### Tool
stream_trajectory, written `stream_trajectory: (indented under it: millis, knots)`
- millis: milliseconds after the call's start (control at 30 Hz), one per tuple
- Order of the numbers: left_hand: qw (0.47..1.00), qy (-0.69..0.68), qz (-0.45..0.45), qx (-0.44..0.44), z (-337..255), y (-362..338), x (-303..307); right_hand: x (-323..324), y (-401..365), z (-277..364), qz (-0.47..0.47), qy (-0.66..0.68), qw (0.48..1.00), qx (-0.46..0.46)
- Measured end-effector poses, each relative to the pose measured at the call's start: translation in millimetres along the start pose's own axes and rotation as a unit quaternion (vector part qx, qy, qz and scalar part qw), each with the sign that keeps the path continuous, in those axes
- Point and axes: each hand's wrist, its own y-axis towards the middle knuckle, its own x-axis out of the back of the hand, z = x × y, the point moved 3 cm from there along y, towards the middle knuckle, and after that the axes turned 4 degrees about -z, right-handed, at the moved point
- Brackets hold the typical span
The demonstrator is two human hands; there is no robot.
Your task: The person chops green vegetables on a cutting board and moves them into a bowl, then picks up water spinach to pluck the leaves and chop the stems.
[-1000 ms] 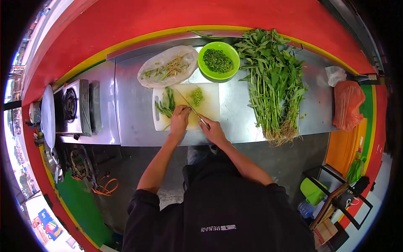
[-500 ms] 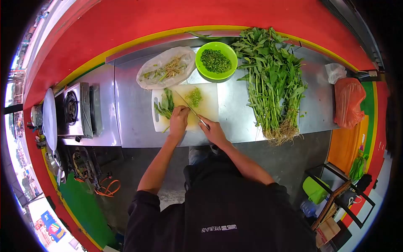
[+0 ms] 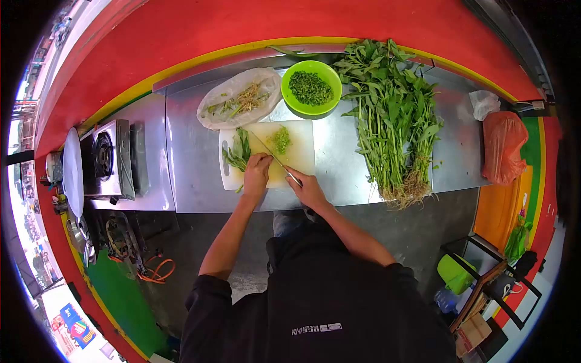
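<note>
On a white cutting board (image 3: 302, 158) lie a small bunch of leafy greens (image 3: 237, 152) at the left and a pile of chopped green pieces (image 3: 280, 140) near the middle. My left hand (image 3: 256, 172) is closed on the lower end of the leafy bunch. In my right hand (image 3: 307, 186) is the handle of a knife (image 3: 270, 152), whose blade slants up and left across the board, between the bunch and the chopped pile. The blade's edge passes close by my left fingertips.
Behind the board are a plastic bag (image 3: 209, 100) with roots and scraps and a green bowl (image 3: 336, 81) of chopped greens. Long leafy stalks (image 3: 393, 121) lie to the right, then a red bag (image 3: 503, 148). A gas stove (image 3: 126, 158) stands at the left.
</note>
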Motion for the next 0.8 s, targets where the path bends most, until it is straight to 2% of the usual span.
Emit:
stream_trajectory:
  millis: [433, 500, 633, 700, 800]
  knots:
    - [1.000, -0.001, -0.004, 0.016, -2.5, 3.6, 1.1, 3.7, -3.5, 6.8, -0.010, -0.023, 0.999, 0.022]
    - [1.000, 0.012, 0.005, 0.028, -5.3, 2.6, 4.0, 0.2, -0.9, 6.2, 0.018, 0.009, 0.998, -0.068]
    - [0.999, 0.018, 0.014, 0.035, -4.8, 0.3, 6.4, -5.9, -0.5, 5.8, -0.007, 0.026, 0.999, -0.045]
    - [1.000, 0.007, 0.000, 0.021, -1.6, -0.4, 3.2, -2.2, -4.4, 6.2, -0.018, 0.002, 1.000, -0.004]
    - [1.000, 0.005, 0.000, 0.021, 4.5, -0.4, -0.9, 0.9, -7.9, 4.2, -0.013, -0.020, 1.000, 0.005]
